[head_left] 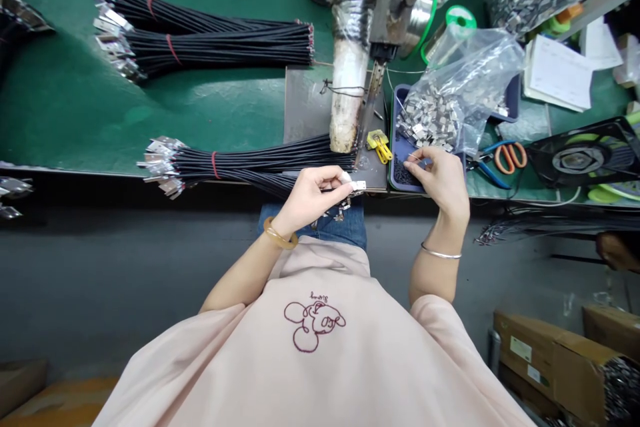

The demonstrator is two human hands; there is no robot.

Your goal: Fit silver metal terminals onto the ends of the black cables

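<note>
My left hand is closed, pinching a small metal connector at the end of a black cable, just over the bench's front edge. My right hand reaches into the blue tray, its thumb and forefinger pinched at small metal pieces; what they grip is too small to name. A bundle of black cables with metal ends, tied with a red band, lies left of my left hand. A plastic bag of metal shells rests in the tray beyond my right hand.
Two more tied cable bundles lie at the back left on the green mat. A wrapped machine head stands over a grey plate. Orange-handled scissors, a fan, papers and solder spools sit right. Cardboard boxes stand on the floor.
</note>
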